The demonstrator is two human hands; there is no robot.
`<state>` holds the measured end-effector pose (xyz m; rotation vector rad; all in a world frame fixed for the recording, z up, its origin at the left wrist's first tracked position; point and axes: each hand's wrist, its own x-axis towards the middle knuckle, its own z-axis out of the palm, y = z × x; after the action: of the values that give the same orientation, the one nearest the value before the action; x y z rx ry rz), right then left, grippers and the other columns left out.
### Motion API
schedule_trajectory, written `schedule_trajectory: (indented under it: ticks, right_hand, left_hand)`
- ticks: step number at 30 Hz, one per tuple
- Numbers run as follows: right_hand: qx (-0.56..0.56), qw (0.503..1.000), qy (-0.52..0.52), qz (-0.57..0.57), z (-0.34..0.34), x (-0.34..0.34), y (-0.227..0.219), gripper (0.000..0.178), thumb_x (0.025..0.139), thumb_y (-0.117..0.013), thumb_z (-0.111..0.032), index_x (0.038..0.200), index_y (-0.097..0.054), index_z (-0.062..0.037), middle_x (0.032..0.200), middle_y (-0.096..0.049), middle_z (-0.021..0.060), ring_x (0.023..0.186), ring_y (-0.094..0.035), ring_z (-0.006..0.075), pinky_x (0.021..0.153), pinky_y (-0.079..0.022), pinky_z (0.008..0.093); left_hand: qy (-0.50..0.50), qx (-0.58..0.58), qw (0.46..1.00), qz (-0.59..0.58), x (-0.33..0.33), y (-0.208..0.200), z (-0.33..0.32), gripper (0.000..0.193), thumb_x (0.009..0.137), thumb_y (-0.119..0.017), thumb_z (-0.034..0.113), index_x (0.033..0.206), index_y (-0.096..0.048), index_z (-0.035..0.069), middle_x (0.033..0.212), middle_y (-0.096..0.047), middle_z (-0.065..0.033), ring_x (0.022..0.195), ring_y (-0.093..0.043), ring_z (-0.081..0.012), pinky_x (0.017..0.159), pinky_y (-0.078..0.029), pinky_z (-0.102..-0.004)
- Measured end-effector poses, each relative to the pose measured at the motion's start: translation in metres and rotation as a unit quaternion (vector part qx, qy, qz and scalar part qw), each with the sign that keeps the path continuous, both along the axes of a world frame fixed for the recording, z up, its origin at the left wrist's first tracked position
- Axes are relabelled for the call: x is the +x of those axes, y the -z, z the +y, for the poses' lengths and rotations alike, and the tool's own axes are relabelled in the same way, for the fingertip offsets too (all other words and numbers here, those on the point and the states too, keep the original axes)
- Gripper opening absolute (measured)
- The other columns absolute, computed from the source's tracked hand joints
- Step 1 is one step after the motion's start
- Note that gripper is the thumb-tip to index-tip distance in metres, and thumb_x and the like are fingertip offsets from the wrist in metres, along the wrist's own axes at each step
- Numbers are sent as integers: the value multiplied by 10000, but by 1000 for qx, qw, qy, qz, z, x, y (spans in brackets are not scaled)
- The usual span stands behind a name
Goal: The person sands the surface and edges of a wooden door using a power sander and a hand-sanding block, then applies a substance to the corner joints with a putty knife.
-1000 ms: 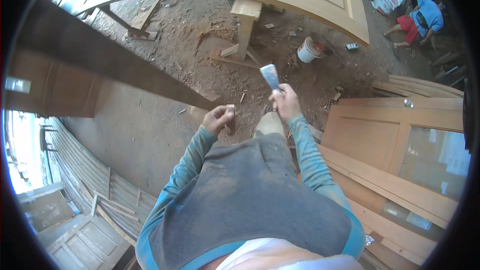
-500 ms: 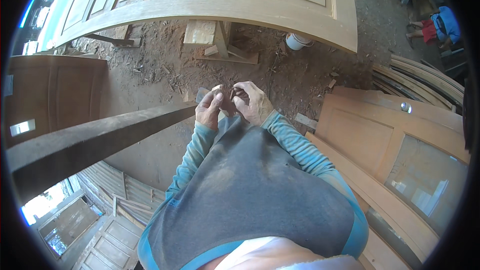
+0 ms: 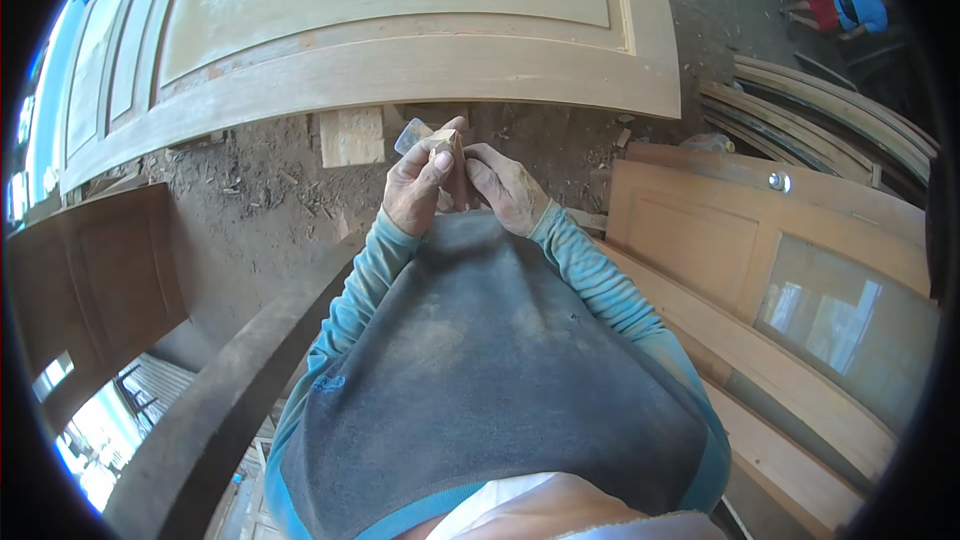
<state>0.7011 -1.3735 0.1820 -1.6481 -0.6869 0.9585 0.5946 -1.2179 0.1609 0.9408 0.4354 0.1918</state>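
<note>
In front of my chest, my left hand (image 3: 412,195) is closed around a small pale wooden block (image 3: 441,139). A flat, greyish, blade-like piece (image 3: 411,136) sticks out on its left side; I cannot tell what it belongs to. Below the block hangs a folded brown sheet (image 3: 458,183) that looks like sandpaper. My right hand (image 3: 508,190) has its fingers curled against the sheet's right side. Its fingertips are partly hidden. Just beyond both hands is the near edge of a large panelled wooden door (image 3: 400,70) lying flat.
A dark wooden post (image 3: 235,370) slants past on my left, near a brown panel (image 3: 100,290). On the right lean a door with a round knob and glass (image 3: 690,230) and stacked boards (image 3: 810,130). Wood scraps litter the dirt floor. A person (image 3: 850,5) bends over at far right.
The view has shifted, and the flat door now lies closer to me. My hands have come up to its near edge with the block and sheet, and my right hand sits closer against the sheet.
</note>
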Motion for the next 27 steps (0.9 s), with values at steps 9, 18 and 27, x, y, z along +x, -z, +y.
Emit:
schedule_trajectory:
  ticks: [9, 18, 27]
  right_hand:
    - [-152, 958, 207, -130, -58, 113, -35, 290, 1060, -567, -252, 1214, -607, -10, 850, -648, 114, 757, -652, 192, 718, -539, 360]
    - [-393, 777, 24, -491, -95, 291, -67, 385, 1017, -568, -294, 1371, -607, -148, 1128, -722, 178, 1030, -694, 420, 900, -549, 540]
    - [-509, 691, -102, -503, -62, 293, -91, 415, 1024, -539, -280, 1421, -582, -170, 1101, -723, 127, 951, -732, 364, 835, -596, 502]
  left_hand:
    - [11, 108, 993, -38, 61, -13, 57, 391, 996, -701, 179, 1341, -625, 12, 1556, -516, -159, 1111, -673, -191, 888, -571, -339]
    - [-332, 312, 889, 46, 104, 32, 141, 346, 1052, -643, 282, 1266, -563, 21, 1092, -727, -128, 907, -690, -134, 701, -550, -256]
    - [-327, 345, 872, 114, 111, 24, 131, 356, 1087, -556, 256, 1295, -504, -28, 905, -684, -108, 779, -611, -131, 934, -561, -376]
